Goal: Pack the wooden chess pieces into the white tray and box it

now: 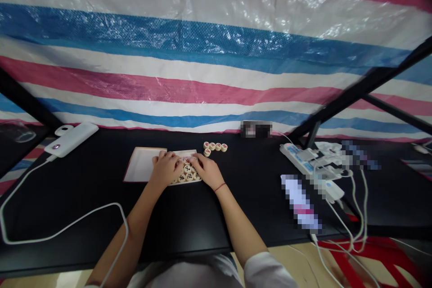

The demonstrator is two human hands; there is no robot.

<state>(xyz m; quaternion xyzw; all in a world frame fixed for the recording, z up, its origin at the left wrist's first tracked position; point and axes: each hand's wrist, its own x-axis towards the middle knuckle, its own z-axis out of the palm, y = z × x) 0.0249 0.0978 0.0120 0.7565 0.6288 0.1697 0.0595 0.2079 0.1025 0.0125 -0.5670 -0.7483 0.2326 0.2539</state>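
- Resting left hand and right hand curled over game pieces in one tray; any grip unclear
- Five loose pieces at one o'clock
- One lid at nine o'clock
- One power strip at two o'clock

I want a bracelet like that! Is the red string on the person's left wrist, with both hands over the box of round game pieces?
Not the left wrist: the head view shows the red string on the right wrist. The rest is right: the left hand and right hand are over the box of round game pieces.
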